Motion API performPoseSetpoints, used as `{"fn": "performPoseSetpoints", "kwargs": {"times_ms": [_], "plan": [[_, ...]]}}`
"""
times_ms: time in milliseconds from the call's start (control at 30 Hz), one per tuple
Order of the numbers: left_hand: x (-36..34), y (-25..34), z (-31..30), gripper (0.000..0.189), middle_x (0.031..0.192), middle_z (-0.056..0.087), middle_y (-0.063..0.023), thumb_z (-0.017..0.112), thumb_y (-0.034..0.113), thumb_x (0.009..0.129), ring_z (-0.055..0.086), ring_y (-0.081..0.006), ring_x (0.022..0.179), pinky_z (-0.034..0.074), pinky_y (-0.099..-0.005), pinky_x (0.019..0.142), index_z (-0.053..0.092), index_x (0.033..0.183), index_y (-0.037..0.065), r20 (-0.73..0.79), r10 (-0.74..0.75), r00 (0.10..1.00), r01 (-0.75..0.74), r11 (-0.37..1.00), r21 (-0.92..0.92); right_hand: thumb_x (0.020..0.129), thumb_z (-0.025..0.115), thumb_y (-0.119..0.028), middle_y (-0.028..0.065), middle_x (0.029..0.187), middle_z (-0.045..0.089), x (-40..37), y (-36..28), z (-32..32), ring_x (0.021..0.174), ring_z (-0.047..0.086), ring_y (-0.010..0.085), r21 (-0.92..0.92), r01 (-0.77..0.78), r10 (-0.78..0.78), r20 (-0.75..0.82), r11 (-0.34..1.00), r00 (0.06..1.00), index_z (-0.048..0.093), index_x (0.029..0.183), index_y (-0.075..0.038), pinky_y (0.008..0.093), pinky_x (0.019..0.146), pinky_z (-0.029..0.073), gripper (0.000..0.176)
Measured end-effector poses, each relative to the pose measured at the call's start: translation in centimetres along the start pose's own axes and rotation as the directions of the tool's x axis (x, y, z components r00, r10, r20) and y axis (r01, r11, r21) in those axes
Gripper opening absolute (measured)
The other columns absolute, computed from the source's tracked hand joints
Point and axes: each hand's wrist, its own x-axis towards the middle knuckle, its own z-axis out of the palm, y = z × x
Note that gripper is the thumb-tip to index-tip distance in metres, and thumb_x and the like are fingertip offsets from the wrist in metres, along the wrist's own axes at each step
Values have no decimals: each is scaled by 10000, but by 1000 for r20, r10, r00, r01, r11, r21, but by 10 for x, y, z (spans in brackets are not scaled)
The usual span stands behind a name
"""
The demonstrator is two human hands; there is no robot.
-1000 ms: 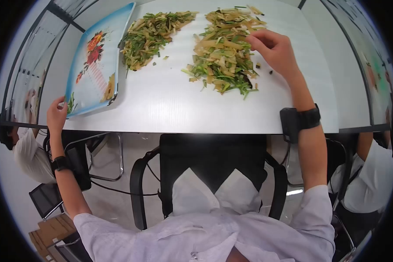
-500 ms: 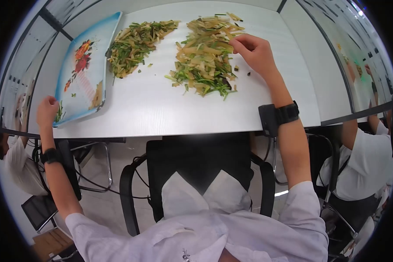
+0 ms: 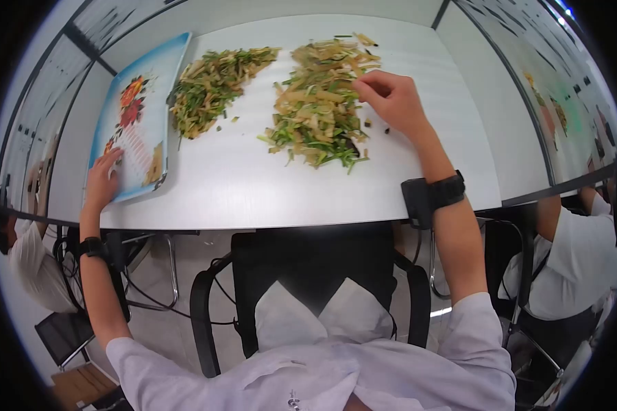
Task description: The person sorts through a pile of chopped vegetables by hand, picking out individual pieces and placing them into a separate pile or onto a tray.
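Note:
Two heaps of cut green and pale yellow vegetable strips lie on a white table. My right hand rests at the right edge of the nearer, larger heap, fingertips pinched together on a few strips. The smaller heap lies to the left, next to a light blue flowered tray. My left hand lies flat on the near corner of that tray, fingers spread over its surface. A few strips sit on the tray near this hand.
A black office chair stands under the table's front edge, between my arms. Another person in a white shirt sits at the right, and a further person at the left. Black bands sit on both my wrists.
My left hand has moved from the tray's near edge up onto its surface. The right hand stays at the larger heap, shifted slightly. The view has shifted a little.

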Motion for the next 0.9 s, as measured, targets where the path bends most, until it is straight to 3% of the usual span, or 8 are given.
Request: {"fn": "performPoseSetpoints", "kwargs": {"times_ms": [167,300,400,500,667,767,833,900], "plan": [[-4,17,-20,160,1059,654,-84,661,76,817,587,-322,1026,455,-401,884,625,972,65,0,-73,997,72,992,105,879,702,-211,18,717,688,-1,-9,0,578,537,77,-1,-32,32,27,999,999,733,907,-32,247,557,446,183],[-21,17,-22,128,900,639,-100,706,116,812,593,-307,904,457,-386,784,619,866,39,-29,-24,999,27,996,90,877,705,-230,24,725,695,-1,-16,-1,577,553,85,-11,-46,46,43,999,998,735,908,-38,251,554,451,196],[-19,27,-15,161,718,624,-86,719,136,819,619,-216,707,480,-344,693,614,840,15,-110,-212,971,194,969,-152,892,703,-200,21,724,693,-1,-19,-3,618,594,69,-32,-51,53,57,998,997,727,915,-19,228,577,463,184],[-11,38,-18,138,712,626,-69,709,120,814,622,-192,696,484,-338,679,619,857,25,-71,-279,958,256,937,-238,909,698,-169,18,720,691,-1,-22,-4,652,624,49,-67,-67,71,72,996,995,717,921,2,208,599,474,173],[-12,0,-10,121,731,636,-55,674,97,796,628,-236,726,479,-368,691,649,914,83,-1,-302,953,300,949,99,910,695,-154,16,710,684,-1,-19,-5,646,621,49,-77,-29,34,63,997,997,716,916,2,203,597,472,158],[-23,-11,-11,135,816,658,-36,677,117,784,632,-248,858,465,-405,764,668,919,120,-47,-257,965,259,919,296,912,691,-147,16,710,684,-1,-15,-4,642,619,48,-85,-32,38,72,996,997,716,916,1,202,593,471,150],[-29,-13,-12,141,940,669,-20,704,152,772,601,-230,1018,434,-441,846,677,910,145,-144,-309,940,341,853,394,914,689,-150,16,713,685,-1,-15,-3,643,622,50,-72,-35,41,79,997,996,717,920,-3,204,593,473,149],[-29,-14,-7,162,986,670,-29,704,158,765,600,-246,1024,441,-453,824,673,921,132,-220,-286,933,339,904,261,917,687,-158,16,711,687,-1,-18,-5,654,633,55,-79,-30,37,93,996,995,720,926,-14,203,596,476,148]]}}
